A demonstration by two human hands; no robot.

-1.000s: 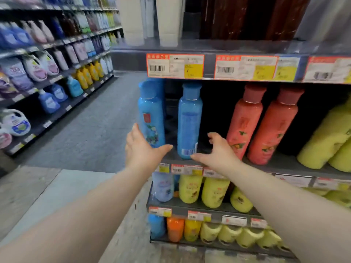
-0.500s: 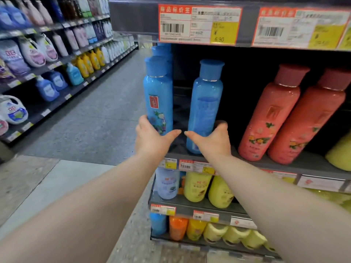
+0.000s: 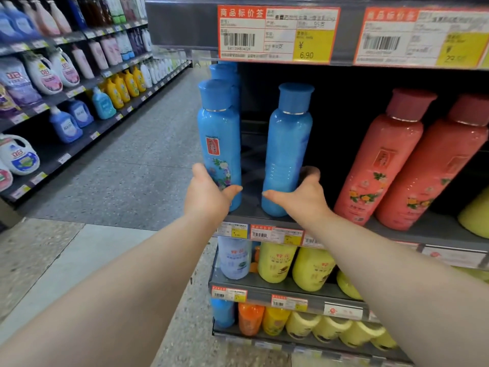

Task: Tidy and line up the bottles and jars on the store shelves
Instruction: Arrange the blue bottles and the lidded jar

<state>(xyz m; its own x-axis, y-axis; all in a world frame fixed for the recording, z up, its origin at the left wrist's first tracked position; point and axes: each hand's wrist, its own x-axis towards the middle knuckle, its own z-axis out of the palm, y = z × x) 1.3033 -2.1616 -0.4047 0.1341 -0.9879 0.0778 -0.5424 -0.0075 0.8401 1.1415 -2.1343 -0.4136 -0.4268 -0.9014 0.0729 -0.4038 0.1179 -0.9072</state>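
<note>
Two tall blue bottles stand upright at the left end of the shelf (image 3: 434, 231). My left hand (image 3: 209, 194) grips the base of the left blue bottle (image 3: 219, 136), whose red label and flower print face me. My right hand (image 3: 301, 194) grips the base of the right blue bottle (image 3: 288, 144), thumb in front and fingers wrapped behind; its plain side faces me. More blue bottles (image 3: 225, 71) stand behind the left one. Two red-pink bottles (image 3: 383, 154) lean to the right beside them.
A yellow bottle (image 3: 473, 215) lies at the far right of the same shelf. Lower shelves hold yellow, orange and pale blue bottles (image 3: 275, 260). Price tags (image 3: 275, 34) line the shelf edge above. Across the grey aisle floor (image 3: 137, 168), shelves carry detergent jugs (image 3: 18, 154).
Both hands moved forward from open reach to grip the bases of the two blue bottles. The camera came closer to the shelf.
</note>
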